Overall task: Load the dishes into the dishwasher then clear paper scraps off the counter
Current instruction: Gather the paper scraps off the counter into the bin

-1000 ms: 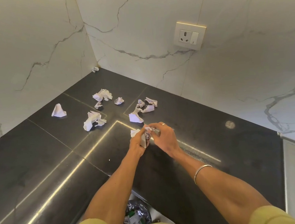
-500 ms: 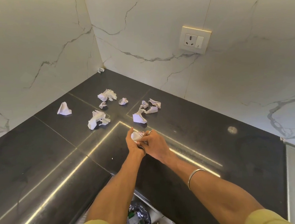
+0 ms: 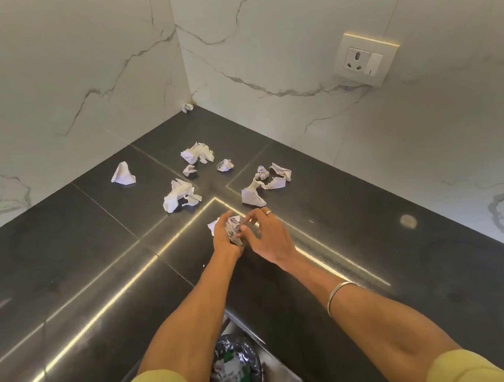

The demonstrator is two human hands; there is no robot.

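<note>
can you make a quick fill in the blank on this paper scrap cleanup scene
1. The left hand grips a wad of crumpled ____.
2. The counter is ____ in colour.
3. A ____ is worn on a finger of the right hand.
4. A socket sits on the ____ wall.

Missing: paper; black; ring; marble

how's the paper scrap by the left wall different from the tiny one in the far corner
The scrap by the left wall looks larger and stands like a folded tent; the corner scrap looks smaller and is balled up. The first lies out on the black counter; the second sits right at the wall corner. Both are white crumpled paper, untouched.
</note>
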